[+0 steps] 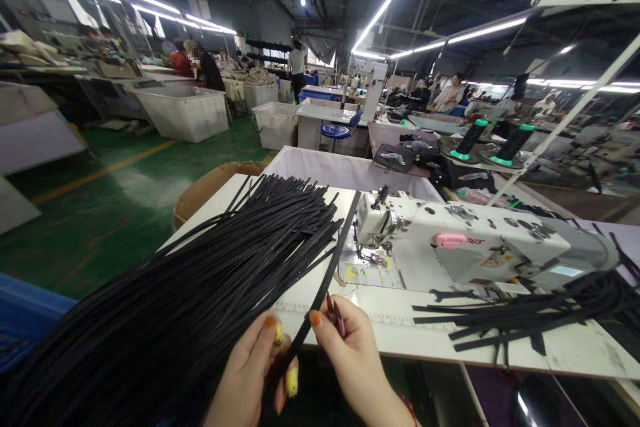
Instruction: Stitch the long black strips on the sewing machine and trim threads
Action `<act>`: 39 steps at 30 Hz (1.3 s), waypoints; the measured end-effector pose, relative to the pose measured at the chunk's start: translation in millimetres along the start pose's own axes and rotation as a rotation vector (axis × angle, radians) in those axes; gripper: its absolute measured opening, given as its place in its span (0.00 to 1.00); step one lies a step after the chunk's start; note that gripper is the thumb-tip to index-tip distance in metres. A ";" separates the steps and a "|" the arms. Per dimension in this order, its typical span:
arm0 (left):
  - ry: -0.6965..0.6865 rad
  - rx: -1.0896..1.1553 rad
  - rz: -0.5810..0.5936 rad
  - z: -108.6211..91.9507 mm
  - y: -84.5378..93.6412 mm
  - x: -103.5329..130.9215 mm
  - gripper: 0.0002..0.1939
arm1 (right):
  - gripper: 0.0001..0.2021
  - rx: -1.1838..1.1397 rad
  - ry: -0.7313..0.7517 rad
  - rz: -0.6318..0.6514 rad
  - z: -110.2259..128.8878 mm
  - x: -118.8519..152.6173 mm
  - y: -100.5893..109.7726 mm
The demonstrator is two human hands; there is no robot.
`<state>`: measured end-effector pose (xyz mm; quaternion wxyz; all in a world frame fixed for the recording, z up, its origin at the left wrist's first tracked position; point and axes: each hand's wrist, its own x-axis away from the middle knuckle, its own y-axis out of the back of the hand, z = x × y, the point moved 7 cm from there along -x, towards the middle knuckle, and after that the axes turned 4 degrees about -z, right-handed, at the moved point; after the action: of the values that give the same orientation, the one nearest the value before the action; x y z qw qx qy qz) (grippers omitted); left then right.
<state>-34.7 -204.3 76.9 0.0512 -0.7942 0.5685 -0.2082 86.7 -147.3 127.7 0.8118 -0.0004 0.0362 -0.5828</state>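
Note:
A long black strap (331, 267) runs up from between my hands and lies past the needle end of the white sewing machine (410, 227). My left hand (255, 357) is closed on its lower part, with yellow wraps on two fingertips. My right hand (353, 347) pinches the same strap between thumb and fingers a little higher. Small dark thread snips (337, 317) with pointed blades are also tucked in that hand. To the left, a thick bundle of black straps (240, 260) covers the table and hangs over its front edge.
Cut black straps (500, 320) and a wrench (453, 295) lie right of the machine. Thread cones (470, 139) stand behind it. A white bin (320, 163) adjoins the table (395, 337); a blue container (35, 320) is at left. Several people are in the background.

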 end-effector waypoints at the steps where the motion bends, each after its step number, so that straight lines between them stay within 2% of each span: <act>1: 0.067 0.044 0.049 4.4 -3.4 -0.4 0.21 | 0.16 -0.009 0.005 0.015 0.6 -1.0 -0.6; 5: 0.307 0.181 0.270 18.6 -19.8 8.6 0.21 | 0.16 -0.073 -0.003 0.039 -2.5 -7.8 0.2; 8: 0.376 0.284 0.319 23.3 -25.4 14.2 0.21 | 0.16 -0.116 -0.069 0.025 -13.9 -13.0 3.1; 11: 0.305 0.284 0.245 21.2 -23.6 10.7 0.17 | 0.17 -0.093 -0.074 0.012 -21.6 -14.9 9.1; 13: 0.214 0.237 0.174 16.1 -20.5 6.9 0.15 | 0.16 0.001 -0.006 -0.002 -19.4 -12.5 16.4; 18: -0.004 0.085 0.120 0.2 -17.9 6.2 0.17 | 0.09 0.455 0.231 -0.023 0.9 8.9 30.7; 24: -0.082 0.022 0.069 -7.1 -19.6 13.7 0.22 | 0.09 0.870 0.620 -0.052 28.4 34.5 22.4; 26: -0.098 0.000 0.066 -7.5 -19.9 14.0 0.23 | 0.09 0.925 0.682 -0.090 33.0 36.9 21.7; 31: -0.144 -0.073 0.114 -4.9 -21.0 12.3 0.23 | 0.08 0.954 0.721 -0.126 37.3 38.8 21.9; 37: -0.159 -0.081 0.011 -5.9 -19.7 16.1 0.23 | 0.08 0.934 0.742 -0.169 38.7 42.0 24.7; 39: -0.159 -0.081 0.026 -5.9 -21.3 16.6 0.24 | 0.08 0.923 0.734 -0.164 38.2 41.9 25.3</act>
<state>-13.8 -211.3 93.5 0.0666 -0.8022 0.5810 -0.1207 126.2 -180.4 162.3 0.6148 0.5512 0.0574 -0.5612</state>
